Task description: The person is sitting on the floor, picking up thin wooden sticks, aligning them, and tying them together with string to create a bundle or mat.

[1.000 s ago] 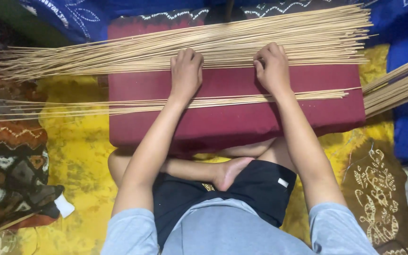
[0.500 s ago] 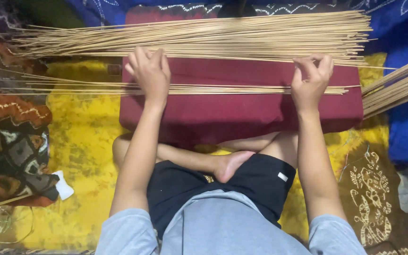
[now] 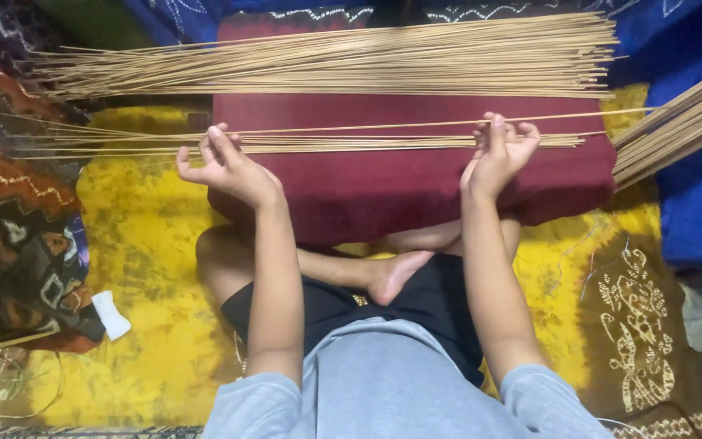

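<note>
**Both hands on thin sticks over a maroon cushion**

Head view. The person sits cross-legged on a yellow patterned cloth [image 3: 148,268], with a maroon cushion [image 3: 400,183] in front of the legs. A narrow bundle of thin sticks [image 3: 351,144] lies lengthwise across the cushion, its left ends reaching out past the cushion edge.

The left hand [image 3: 225,167] is at the cushion's left edge, fingers loosely curled and partly spread, fingertips at the bundle. Whether the grip actually closes on any stick: cannot tell.

The right hand [image 3: 501,150] is near the bundle's right end, fingers raised and bunched at the sticks. A single stick [image 3: 416,125] runs slightly above the bundle, from the left fingers through the right fingers and on to the right. The right grip appears to pinch it, though the contact is too fine to confirm.

A larger pile of sticks [image 3: 343,58] lies along the cushion's far edge. A further bundle [image 3: 680,122] enters from the right, over blue cloth [image 3: 696,203]. A small white object [image 3: 111,315] lies on the yellow cloth at left.
</note>
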